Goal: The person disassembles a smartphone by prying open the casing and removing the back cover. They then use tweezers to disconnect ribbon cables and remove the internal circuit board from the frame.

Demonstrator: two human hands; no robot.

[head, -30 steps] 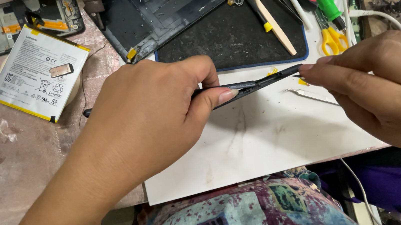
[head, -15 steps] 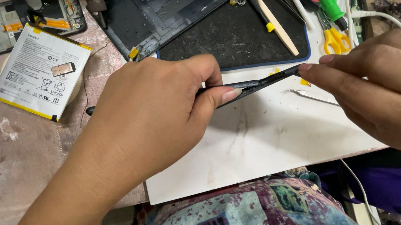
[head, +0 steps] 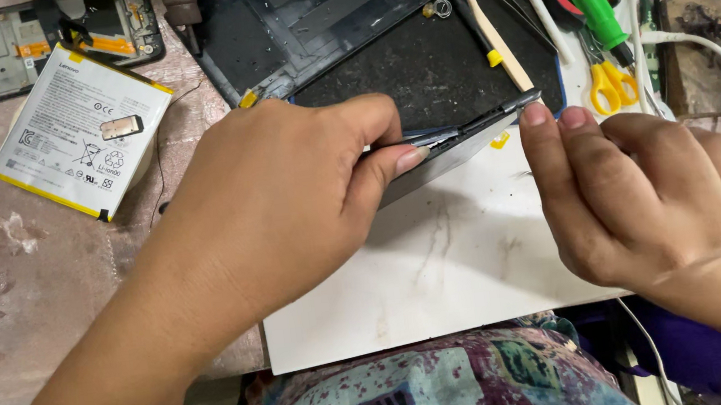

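While your left hand point(head: 287, 193) pinches the thin dark panel point(head: 461, 132) on edge above the white board point(head: 440, 266), your right hand point(head: 639, 189), fingers together, touches its far corner. Nearby: flat white battery point(head: 76, 131), black mat point(head: 427, 68).

Between the two hands, left hand point(head: 288, 202) and right hand point(head: 639, 189), sits one thin dark panel point(head: 461, 135). Beyond the left hand lie one flat white battery point(head: 72, 136), one stripped phone frame point(head: 8, 44) and one dark tablet shell point(head: 312, 13). Past the right hand are one pair of yellow-handled scissors point(head: 610, 88) and one green-handled screwdriver point(head: 593, 4).
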